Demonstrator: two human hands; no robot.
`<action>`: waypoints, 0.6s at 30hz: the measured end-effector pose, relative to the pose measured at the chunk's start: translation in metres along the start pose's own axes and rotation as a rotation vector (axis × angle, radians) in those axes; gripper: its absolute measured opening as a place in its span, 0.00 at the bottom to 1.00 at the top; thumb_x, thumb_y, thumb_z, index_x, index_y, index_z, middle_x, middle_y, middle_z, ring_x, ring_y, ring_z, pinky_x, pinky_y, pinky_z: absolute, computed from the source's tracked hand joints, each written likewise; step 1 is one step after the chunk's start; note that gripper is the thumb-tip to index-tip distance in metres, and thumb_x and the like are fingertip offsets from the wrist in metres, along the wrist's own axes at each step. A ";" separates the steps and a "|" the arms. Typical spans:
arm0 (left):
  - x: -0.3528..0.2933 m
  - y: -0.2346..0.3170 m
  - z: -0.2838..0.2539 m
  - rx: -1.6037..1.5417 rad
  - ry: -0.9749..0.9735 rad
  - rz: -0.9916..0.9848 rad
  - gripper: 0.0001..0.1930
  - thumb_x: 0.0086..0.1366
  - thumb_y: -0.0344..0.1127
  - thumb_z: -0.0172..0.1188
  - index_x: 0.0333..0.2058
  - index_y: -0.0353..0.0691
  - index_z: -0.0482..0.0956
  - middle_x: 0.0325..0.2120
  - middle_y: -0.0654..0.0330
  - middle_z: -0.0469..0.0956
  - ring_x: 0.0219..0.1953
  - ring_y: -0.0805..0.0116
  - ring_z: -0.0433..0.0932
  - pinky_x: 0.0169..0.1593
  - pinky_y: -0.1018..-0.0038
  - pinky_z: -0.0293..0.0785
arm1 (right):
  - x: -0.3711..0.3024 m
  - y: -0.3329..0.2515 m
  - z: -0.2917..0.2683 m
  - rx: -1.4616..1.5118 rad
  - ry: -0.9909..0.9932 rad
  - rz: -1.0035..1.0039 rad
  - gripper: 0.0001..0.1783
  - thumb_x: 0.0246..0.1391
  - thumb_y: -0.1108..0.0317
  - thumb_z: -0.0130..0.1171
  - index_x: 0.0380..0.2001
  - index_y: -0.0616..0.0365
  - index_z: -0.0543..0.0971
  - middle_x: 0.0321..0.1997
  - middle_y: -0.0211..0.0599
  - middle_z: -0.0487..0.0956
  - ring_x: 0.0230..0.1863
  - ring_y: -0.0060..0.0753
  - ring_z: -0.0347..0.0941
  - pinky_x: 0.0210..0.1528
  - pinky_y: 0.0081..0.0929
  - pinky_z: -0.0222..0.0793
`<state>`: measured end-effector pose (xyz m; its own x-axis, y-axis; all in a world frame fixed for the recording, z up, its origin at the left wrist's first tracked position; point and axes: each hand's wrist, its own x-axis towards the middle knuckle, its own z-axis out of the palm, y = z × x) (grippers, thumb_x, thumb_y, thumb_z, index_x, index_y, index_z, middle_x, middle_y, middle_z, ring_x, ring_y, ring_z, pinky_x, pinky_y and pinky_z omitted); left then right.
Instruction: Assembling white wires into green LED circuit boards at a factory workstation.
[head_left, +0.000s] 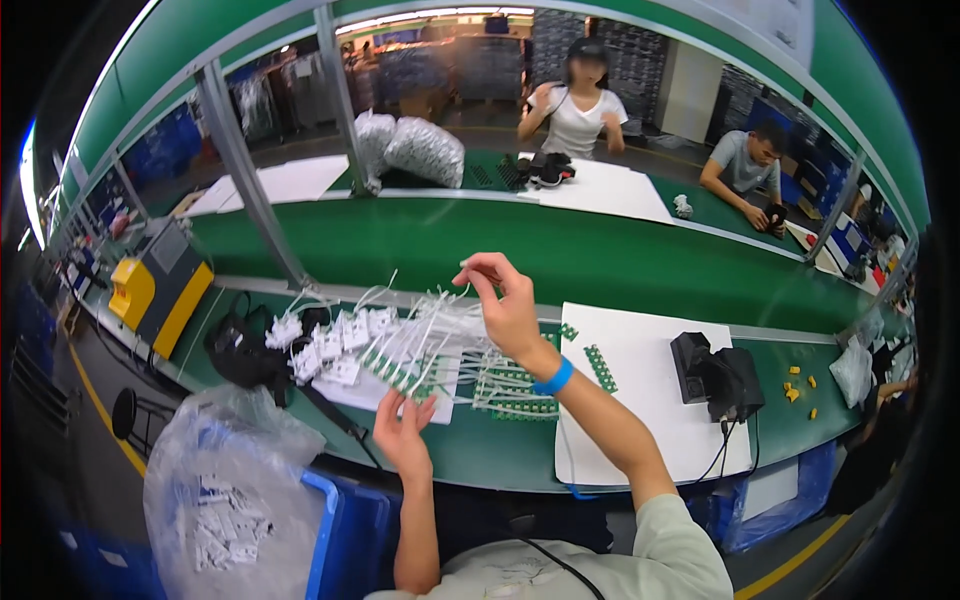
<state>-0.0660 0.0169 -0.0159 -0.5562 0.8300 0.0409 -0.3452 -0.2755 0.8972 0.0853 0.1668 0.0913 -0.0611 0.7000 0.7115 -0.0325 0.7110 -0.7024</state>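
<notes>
My left hand (404, 436) pinches the near edge of a green circuit board strip (392, 374), which is tilted up off the bench. Many white wires (432, 325) stand up from it in a loose bunch. Above and to the right, my right hand (503, 302) is closed in a pinch, thumb against forefinger, at the upper ends of the wires. A thin white piece shows at its fingertips, too small to make out. Beneath and right of the hands lie more green circuit boards (520, 405) with white wires. White plastic parts (342, 345) with leads are heaped on the left.
A white sheet (640, 430) carries a black device (722, 378) and small green board pieces (600, 368). Yellow bits (793, 392) lie farther right. At left are a black bag (245, 345), a yellow-grey machine (160, 290) and a plastic-lined blue bin (322, 510). Two people work across the bench.
</notes>
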 end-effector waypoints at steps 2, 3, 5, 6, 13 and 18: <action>0.009 0.000 0.014 -0.042 -0.075 -0.009 0.18 0.72 0.24 0.54 0.58 0.23 0.67 0.49 0.47 0.75 0.43 0.47 0.85 0.45 0.67 0.85 | -0.013 -0.025 -0.005 0.027 -0.102 0.112 0.05 0.63 0.77 0.56 0.41 0.66 0.77 0.36 0.41 0.83 0.36 0.25 0.80 0.42 0.21 0.75; 0.010 0.002 0.019 -0.060 -0.101 -0.001 0.18 0.72 0.24 0.53 0.58 0.23 0.67 0.49 0.46 0.75 0.43 0.47 0.85 0.46 0.67 0.85 | -0.020 -0.034 -0.008 -0.024 -0.156 0.178 0.04 0.62 0.77 0.58 0.39 0.66 0.78 0.34 0.38 0.82 0.33 0.22 0.77 0.37 0.20 0.73; 0.011 0.009 0.032 -0.072 -0.131 -0.002 0.18 0.73 0.24 0.53 0.58 0.23 0.66 0.49 0.46 0.75 0.44 0.46 0.84 0.48 0.67 0.85 | -0.034 -0.049 -0.012 -0.202 -0.218 0.139 0.03 0.60 0.77 0.60 0.36 0.65 0.79 0.32 0.33 0.80 0.30 0.20 0.72 0.32 0.21 0.69; 0.012 0.011 0.035 -0.089 -0.140 -0.004 0.19 0.73 0.25 0.53 0.59 0.23 0.66 0.49 0.46 0.75 0.45 0.46 0.84 0.48 0.67 0.84 | -0.037 -0.060 -0.012 -0.211 -0.270 0.179 0.03 0.58 0.74 0.63 0.34 0.63 0.80 0.29 0.32 0.76 0.27 0.23 0.69 0.29 0.23 0.65; 0.010 0.003 0.034 -0.091 -0.220 -0.083 0.19 0.70 0.25 0.57 0.57 0.24 0.71 0.43 0.52 0.80 0.36 0.67 0.83 0.38 0.75 0.82 | -0.064 -0.067 -0.020 -0.456 -0.471 0.047 0.05 0.50 0.71 0.68 0.31 0.57 0.83 0.29 0.34 0.76 0.29 0.34 0.75 0.31 0.29 0.70; -0.001 -0.002 0.040 -0.179 -0.166 -0.172 0.19 0.69 0.25 0.58 0.56 0.24 0.72 0.42 0.53 0.81 0.39 0.69 0.82 0.41 0.74 0.83 | -0.069 -0.067 -0.026 -0.606 -0.498 0.089 0.05 0.49 0.69 0.68 0.29 0.56 0.83 0.31 0.35 0.79 0.33 0.38 0.80 0.34 0.32 0.73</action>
<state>-0.0350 0.0357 -0.0002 -0.3517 0.9359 -0.0202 -0.5594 -0.1928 0.8062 0.1178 0.0728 0.0896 -0.4825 0.7458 0.4593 0.5344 0.6662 -0.5202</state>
